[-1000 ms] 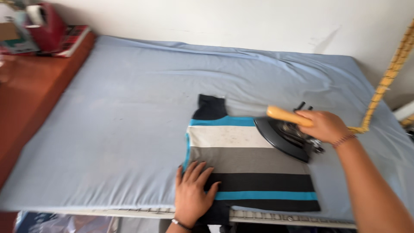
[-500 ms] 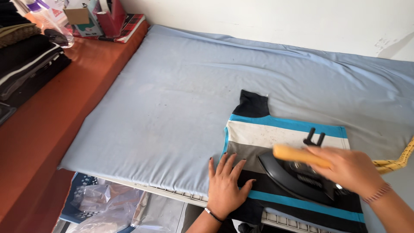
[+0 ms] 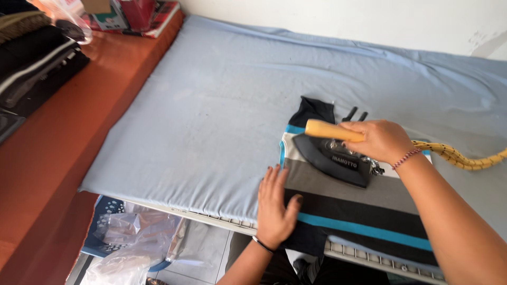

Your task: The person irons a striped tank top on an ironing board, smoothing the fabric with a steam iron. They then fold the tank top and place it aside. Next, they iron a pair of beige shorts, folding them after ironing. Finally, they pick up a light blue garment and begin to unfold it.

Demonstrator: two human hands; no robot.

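Right hand (image 3: 381, 140) clenched around iron (image 3: 334, 157) handle; left hand (image 3: 274, 206) spread flat, pinning striped garment (image 3: 364, 211) taut at ironing pad's (image 3: 211, 121) near edge; best gliding slowly.

Bright even daylight, soft shadows, slight motion blur, edges stretched.

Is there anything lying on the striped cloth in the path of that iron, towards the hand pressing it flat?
Nothing visible: the black iron with the wooden handle and the flat left hand have only bare striped garment between them.
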